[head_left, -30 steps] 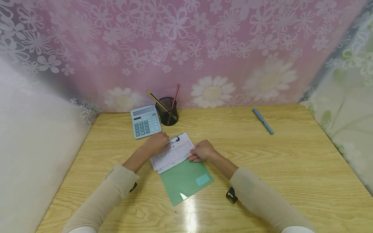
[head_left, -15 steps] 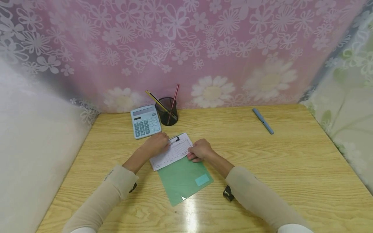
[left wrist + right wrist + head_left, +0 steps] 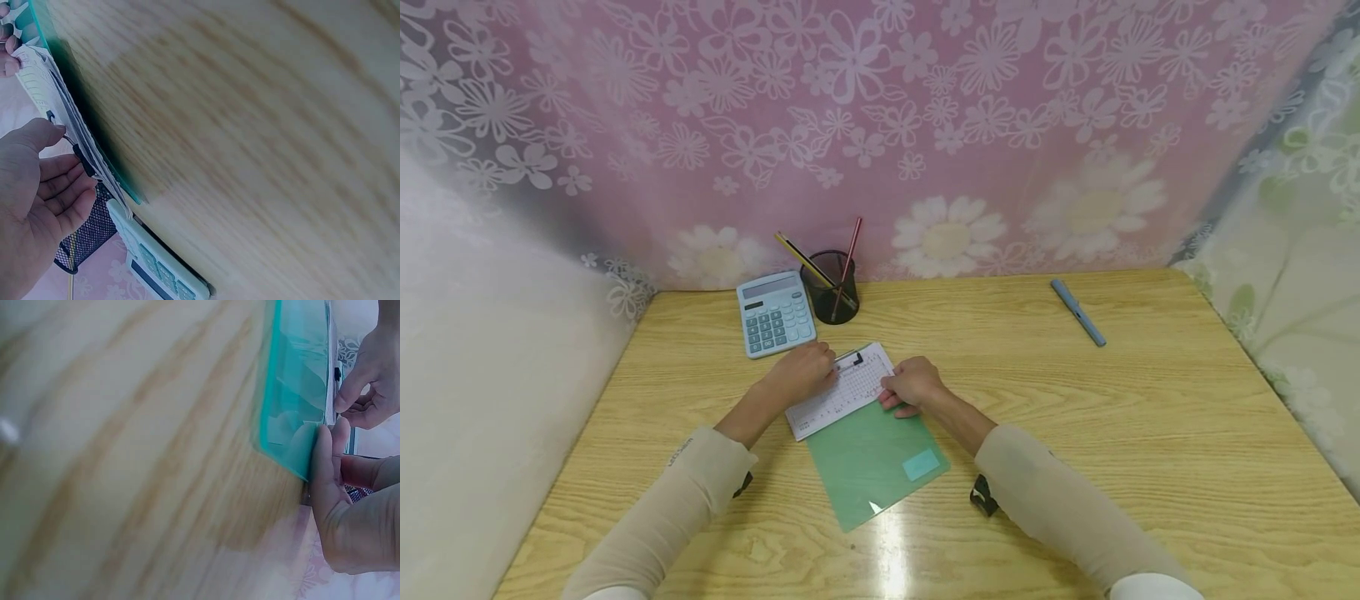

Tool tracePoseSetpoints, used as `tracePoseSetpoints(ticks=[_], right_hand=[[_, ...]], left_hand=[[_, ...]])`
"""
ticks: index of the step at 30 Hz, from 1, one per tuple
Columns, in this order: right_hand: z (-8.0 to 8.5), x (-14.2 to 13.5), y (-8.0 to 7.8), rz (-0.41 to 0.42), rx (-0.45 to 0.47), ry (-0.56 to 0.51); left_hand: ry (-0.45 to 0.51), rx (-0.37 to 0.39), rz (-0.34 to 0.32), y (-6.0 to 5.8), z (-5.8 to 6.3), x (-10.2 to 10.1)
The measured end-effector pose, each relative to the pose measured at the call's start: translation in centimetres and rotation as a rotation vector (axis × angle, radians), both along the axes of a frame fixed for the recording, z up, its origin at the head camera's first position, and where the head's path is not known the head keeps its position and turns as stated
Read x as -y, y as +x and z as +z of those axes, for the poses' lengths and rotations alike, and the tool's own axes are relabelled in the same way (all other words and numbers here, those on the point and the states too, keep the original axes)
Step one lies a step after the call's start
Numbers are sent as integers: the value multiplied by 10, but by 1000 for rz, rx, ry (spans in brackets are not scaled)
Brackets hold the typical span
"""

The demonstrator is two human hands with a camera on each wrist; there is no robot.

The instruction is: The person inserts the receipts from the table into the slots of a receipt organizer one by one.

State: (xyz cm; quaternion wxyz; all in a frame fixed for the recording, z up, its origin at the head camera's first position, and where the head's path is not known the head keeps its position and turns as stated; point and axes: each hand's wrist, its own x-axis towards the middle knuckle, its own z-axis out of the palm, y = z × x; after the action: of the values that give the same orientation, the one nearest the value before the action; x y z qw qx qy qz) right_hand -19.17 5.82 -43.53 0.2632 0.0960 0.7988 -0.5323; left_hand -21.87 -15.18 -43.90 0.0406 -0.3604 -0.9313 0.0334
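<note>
A translucent green clipboard point(image 3: 871, 467) with a pale blue label lies tilted on the table. Over its upper part lies a stack of printed papers point(image 3: 831, 406), with sheet edges showing in the left wrist view. My left hand point(image 3: 807, 371) is at the clipboard's top edge, thumb and fingers on its black-tipped metal clip point(image 3: 81, 159). My right hand point(image 3: 915, 383) pinches the papers by their right edge, thumb on top. In the right wrist view, the right-hand fingers point(image 3: 322, 459) are beside the clipboard's edge.
A light blue calculator point(image 3: 775, 312) stands just beyond my left hand. Beside it is a black mesh pen cup point(image 3: 838, 292) with pencils. A blue-grey pen point(image 3: 1077, 312) lies toward the back right. A flowered curtain point(image 3: 880, 125) hangs behind the table.
The papers have shifted up toward the clip, and their lower edges line up more closely. My right hand has moved slightly left with them. My left hand stays at the clip.
</note>
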Motion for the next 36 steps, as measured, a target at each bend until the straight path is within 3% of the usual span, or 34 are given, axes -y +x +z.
tracePoseSetpoints(ticks=[7,14,21,24,30,36], right_hand=[[1,1,-1,1,4,7],[2,1,-3,6,29,16],[1,-2,-4,4,20,-8],[1,-5,-4,20,-25,14],[3,-11,-2,85,-186,166],[6,-17,-4,125,-221,198]], left_hand=[[7,32,19,0,0,0],[75,92,66,0,-2,4],[94,97,83,0,-4,6],[96,92,89,0,-4,7],[94,95,108,0,-6,8],[104,73,84,1,-6,8]])
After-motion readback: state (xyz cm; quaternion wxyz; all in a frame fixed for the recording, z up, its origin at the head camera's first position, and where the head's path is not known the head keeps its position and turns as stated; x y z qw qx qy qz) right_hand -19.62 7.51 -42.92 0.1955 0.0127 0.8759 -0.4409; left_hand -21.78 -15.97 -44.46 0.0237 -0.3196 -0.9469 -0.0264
